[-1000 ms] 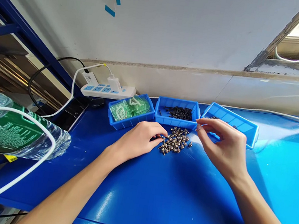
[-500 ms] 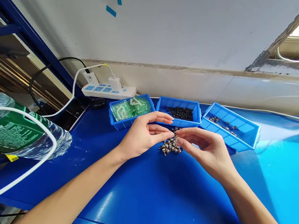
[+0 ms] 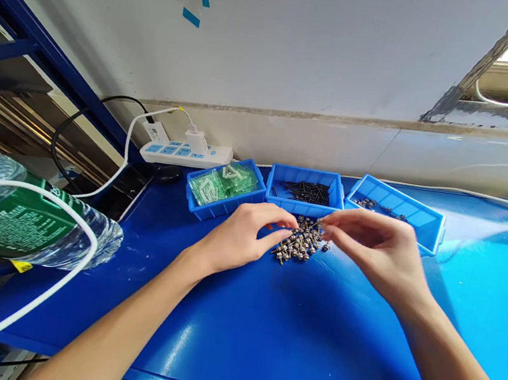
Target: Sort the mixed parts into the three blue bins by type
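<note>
A pile of small metal screws with washers (image 3: 299, 243) lies on the blue table in front of the middle bin. At the pile's left edge is my left hand (image 3: 247, 231), thumb and fingertips a little apart, with nothing visible between them. My right hand (image 3: 377, 245) is over the pile's right side, thumb and index finger pinched on a small metal screw (image 3: 319, 223), mostly hidden by the fingertips. One loose screw (image 3: 326, 247) sits just under those fingers. More such screws (image 3: 367, 203) are in the right blue bin (image 3: 425, 233), partly behind my right hand.
The middle blue bin (image 3: 302, 208) holds black screws (image 3: 306, 192); the left blue bin (image 3: 224, 211) holds green packets (image 3: 230, 183). Behind stands a power strip (image 3: 187, 154) with plugs. A large water bottle (image 3: 37, 220) and a white cable (image 3: 93, 245) are at the left.
My hands have moved apart: the right went to the right with a pinched screw, the left slightly down with its fingertips parting. More of the screw pile shows between them.
</note>
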Demonstrator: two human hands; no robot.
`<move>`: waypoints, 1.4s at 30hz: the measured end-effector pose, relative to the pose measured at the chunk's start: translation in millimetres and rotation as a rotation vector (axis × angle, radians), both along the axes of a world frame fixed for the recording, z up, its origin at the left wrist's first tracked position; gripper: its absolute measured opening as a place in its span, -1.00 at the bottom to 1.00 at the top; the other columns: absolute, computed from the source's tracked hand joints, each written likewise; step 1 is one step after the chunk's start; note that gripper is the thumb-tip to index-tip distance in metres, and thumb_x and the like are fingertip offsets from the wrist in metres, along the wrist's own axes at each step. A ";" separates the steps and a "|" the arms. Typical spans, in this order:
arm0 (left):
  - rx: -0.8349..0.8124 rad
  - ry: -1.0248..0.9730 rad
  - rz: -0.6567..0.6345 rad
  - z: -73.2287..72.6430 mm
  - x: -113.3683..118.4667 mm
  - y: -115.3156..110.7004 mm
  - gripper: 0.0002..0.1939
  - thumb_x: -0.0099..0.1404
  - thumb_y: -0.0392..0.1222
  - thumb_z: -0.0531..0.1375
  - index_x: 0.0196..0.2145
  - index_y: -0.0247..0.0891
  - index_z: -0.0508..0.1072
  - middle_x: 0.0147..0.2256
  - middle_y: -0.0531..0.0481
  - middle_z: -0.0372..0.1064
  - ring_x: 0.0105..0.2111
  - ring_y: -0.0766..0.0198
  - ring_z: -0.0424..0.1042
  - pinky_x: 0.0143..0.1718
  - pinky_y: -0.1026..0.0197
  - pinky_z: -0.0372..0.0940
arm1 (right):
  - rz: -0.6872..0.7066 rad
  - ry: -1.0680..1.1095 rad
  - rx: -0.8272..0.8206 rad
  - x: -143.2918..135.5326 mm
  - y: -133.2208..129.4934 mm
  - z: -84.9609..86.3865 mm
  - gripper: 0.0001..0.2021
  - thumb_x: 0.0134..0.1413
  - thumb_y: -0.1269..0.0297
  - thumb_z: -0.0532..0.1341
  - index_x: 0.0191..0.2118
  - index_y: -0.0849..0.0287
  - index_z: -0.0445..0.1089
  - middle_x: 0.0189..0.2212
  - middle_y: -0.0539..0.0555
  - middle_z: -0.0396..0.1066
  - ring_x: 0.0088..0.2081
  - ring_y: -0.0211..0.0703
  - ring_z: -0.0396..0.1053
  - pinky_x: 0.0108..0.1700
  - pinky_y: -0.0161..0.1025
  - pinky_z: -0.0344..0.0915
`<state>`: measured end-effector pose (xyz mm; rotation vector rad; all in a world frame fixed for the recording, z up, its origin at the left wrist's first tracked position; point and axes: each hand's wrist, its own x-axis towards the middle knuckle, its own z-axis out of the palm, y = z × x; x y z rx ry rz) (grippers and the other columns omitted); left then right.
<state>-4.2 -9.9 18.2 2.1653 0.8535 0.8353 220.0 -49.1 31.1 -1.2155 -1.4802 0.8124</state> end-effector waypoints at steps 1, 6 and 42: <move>0.096 0.087 -0.043 -1.9 -3.1 2.1 -0.83 0.38 -0.36 0.26 -0.12 -0.23 0.62 -0.10 -0.07 0.63 -0.06 0.13 0.58 0.06 0.08 0.47 | -0.085 -0.061 0.072 3.9 0.6 0.5 -0.90 0.01 0.22 0.42 -0.36 0.10 0.61 -0.41 0.04 0.64 -0.39 -0.07 0.60 -0.29 -0.19 0.56; 0.260 0.273 -0.132 -12.5 -10.0 7.3 -0.79 0.39 -0.45 0.23 -0.12 -0.27 0.63 -0.11 -0.11 0.62 -0.08 0.13 0.58 0.01 0.12 0.48 | -0.511 -0.456 0.270 22.7 3.3 4.5 -0.90 0.05 0.35 0.28 -0.34 0.10 0.58 -0.40 0.08 0.62 -0.40 -0.04 0.58 -0.24 -0.08 0.53; -0.431 -0.330 0.076 6.6 9.1 -7.0 -0.60 0.17 0.00 0.48 -0.32 -0.20 0.35 -0.40 0.04 0.57 -0.34 0.21 0.62 -0.27 0.25 0.46 | 0.268 0.204 -0.288 -12.8 -4.5 0.0 -0.73 -0.02 0.07 0.50 -0.30 0.18 0.65 -0.42 0.11 0.65 -0.38 -0.06 0.61 -0.27 -0.19 0.56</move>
